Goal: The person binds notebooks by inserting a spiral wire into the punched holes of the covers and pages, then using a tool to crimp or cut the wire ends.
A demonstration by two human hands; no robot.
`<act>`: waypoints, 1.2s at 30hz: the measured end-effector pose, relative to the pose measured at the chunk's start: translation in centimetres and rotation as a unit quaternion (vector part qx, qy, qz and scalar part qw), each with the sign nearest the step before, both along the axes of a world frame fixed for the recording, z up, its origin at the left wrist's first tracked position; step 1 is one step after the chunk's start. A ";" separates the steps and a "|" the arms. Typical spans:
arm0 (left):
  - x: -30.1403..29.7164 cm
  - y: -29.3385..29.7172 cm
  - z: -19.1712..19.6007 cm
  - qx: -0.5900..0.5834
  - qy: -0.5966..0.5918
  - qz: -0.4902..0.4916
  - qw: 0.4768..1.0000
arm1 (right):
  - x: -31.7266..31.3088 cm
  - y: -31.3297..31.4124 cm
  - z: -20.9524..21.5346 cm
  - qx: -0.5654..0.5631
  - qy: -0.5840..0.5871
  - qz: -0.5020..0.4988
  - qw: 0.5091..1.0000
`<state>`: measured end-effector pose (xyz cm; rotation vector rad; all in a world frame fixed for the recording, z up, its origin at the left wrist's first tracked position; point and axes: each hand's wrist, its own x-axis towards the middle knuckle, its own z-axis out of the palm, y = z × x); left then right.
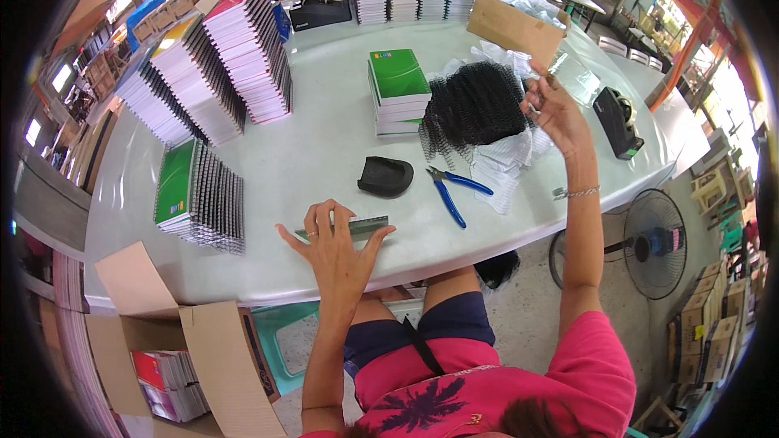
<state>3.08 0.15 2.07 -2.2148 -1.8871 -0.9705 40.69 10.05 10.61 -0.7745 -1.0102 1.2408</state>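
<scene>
left hand (337,245) spread, pressing ruler (345,228); right hand (556,105) pinching black spiral coils (475,105)

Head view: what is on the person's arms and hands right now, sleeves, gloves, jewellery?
Both hands are bare, no gloves. The right hand has a thin silver bracelet at the wrist. The left hand wears nothing. Forearms are uncovered; the pink shirt has short sleeves.

Bare desk (324,154) lies open between my left fingers (324,223) and the green notebook stack (398,89). To the right, the black pad (385,176), blue pliers (451,191) and black coil heap (475,105) block my way.
</scene>
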 end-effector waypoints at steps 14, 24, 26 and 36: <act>0.8 0.7 -1.3 0.058 -0.035 0.028 0.997 | -15.5 -4.4 -5.4 0.204 -0.424 0.064 0.880; 0.9 1.1 -1.8 0.068 -0.029 0.029 0.997 | -16.8 -5.8 -6.2 0.150 -0.474 0.048 0.866; 0.9 1.2 -1.8 0.066 -0.026 0.030 0.997 | -17.0 -5.8 -6.5 0.146 -0.458 0.055 0.875; 0.9 1.4 -1.7 0.046 -0.024 0.027 0.998 | -17.6 -6.2 -7.5 0.135 -0.454 0.027 0.880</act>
